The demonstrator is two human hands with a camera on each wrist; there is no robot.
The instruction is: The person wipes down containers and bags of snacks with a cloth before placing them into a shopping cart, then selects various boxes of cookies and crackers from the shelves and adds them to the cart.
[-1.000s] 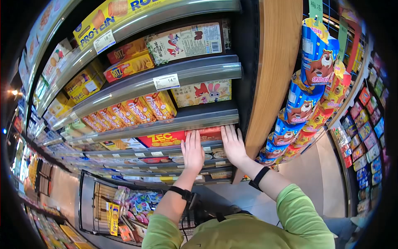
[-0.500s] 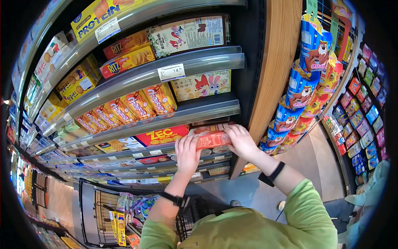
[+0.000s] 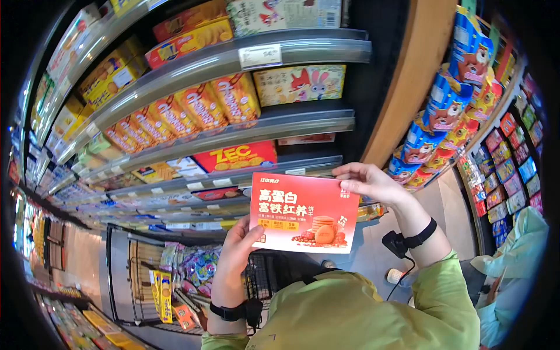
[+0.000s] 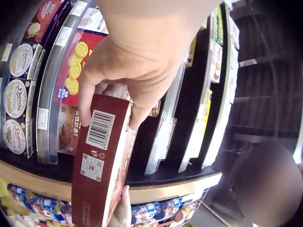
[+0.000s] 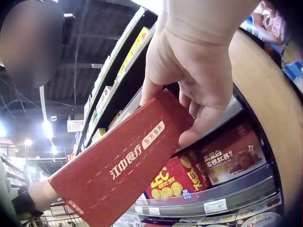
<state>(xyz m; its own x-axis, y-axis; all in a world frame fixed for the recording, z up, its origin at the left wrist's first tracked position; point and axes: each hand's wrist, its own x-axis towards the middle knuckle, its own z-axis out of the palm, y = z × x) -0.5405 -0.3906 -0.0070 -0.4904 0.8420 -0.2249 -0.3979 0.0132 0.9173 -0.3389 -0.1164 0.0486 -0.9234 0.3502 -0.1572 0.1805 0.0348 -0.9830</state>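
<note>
Both hands hold a red and white biscuit box (image 3: 303,211) out in front of the shelves, its printed front facing up toward the head camera. My left hand (image 3: 234,248) grips the box's lower left corner, thumb on the front. At the upper right corner my right hand (image 3: 373,185) pinches it, thumb on the front and fingers behind. In the left wrist view the narrow end with a barcode (image 4: 100,128) shows beneath the left hand (image 4: 137,66). A dark red side of the box (image 5: 123,158) faces the right wrist camera, under the right hand (image 5: 194,80).
Behind the box, a red ZEC box (image 3: 236,156) stands on a shelf, with a similar red biscuit box (image 5: 232,156) beside it. A wooden post (image 3: 402,81) borders the shelves, next to hanging blue snack bags (image 3: 443,108). A shopping cart (image 3: 137,280) with packages stands at lower left.
Both hands have drawn the biscuit box off the shelf toward the body and tilted it so its front shows. The left hand went from resting at the shelf to gripping the lower corner.
</note>
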